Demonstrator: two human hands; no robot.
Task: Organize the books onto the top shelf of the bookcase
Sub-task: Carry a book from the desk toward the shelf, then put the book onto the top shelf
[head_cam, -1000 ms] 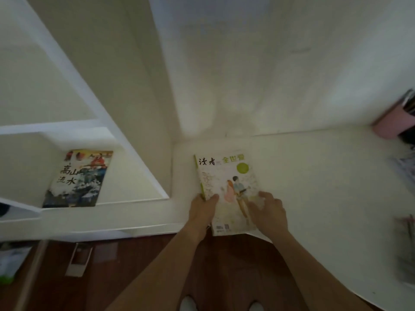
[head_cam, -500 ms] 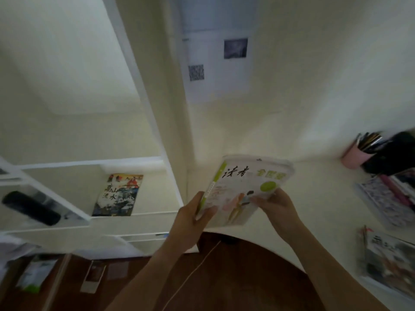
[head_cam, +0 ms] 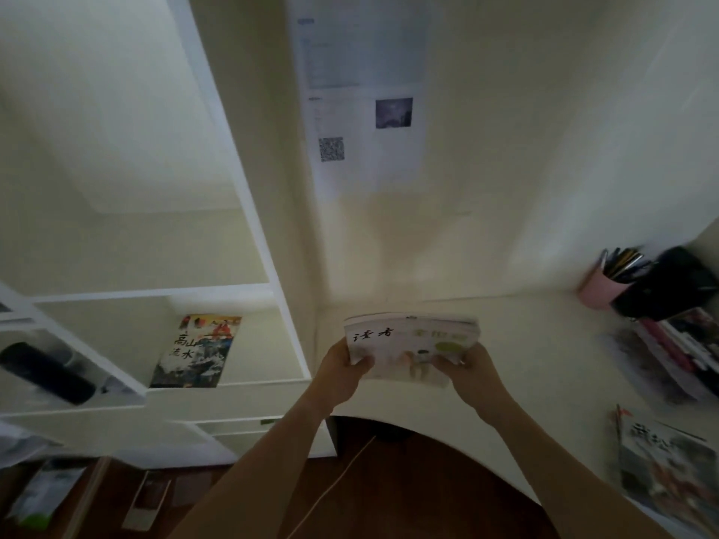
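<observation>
Two hands carry one magazine (head_cam: pixel 412 346) above the tabletop (head_cam: pixel 544 344): left hand (head_cam: pixel 342 373) and right hand (head_cam: pixel 472 367) each grip a lower corner, fingers curled. Risk: the limp cover may sag or snag the bookcase (head_cam: pixel 272 289) upright on the way to the top shelf.

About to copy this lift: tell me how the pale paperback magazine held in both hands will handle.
The pale paperback magazine is probably light and floppy: it looks thin, and the left hand and right hand support opposite edges. Its cover may be slightly slippery.
</observation>
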